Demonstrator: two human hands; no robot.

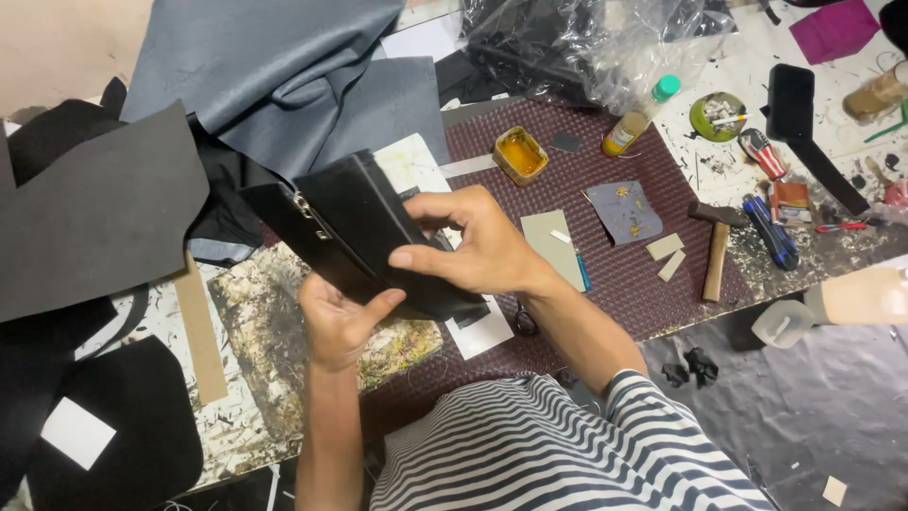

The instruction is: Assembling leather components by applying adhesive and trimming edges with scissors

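Above the maroon woven mat, near its left edge, both hands hold a black leather wallet-like piece tilted, with a small metal fitting on its upper left face. Left hand sits under the piece's lower edge, palm up, thumb pressed against the near face, fingers curled behind it and mostly hidden. Right hand grips from the right: thumb flat on the near face, fingers bent over the top edge, clamped on the leather. Both hands are closed on the same piece.

Left of the mat: a stained work board, a tan strip, and black sheets of material. Beyond the mat's far left corner, grey leather lies in loose folds.

On the mat: a small tin of yellow glue near the far edge, a glue bottle with a green cap just to the tin's right, a grey scrap with yellow smears in the middle, a pale card piece touching the right wrist area, and two small tan slips near the right edge. A hammer lies across the mat's right edge.

Right of the mat: a blue-handled tool, a round green dish, a black strop-shaped block. Crumpled clear plastic lies beyond the far edge.

Near side of the mat: striped shirt.
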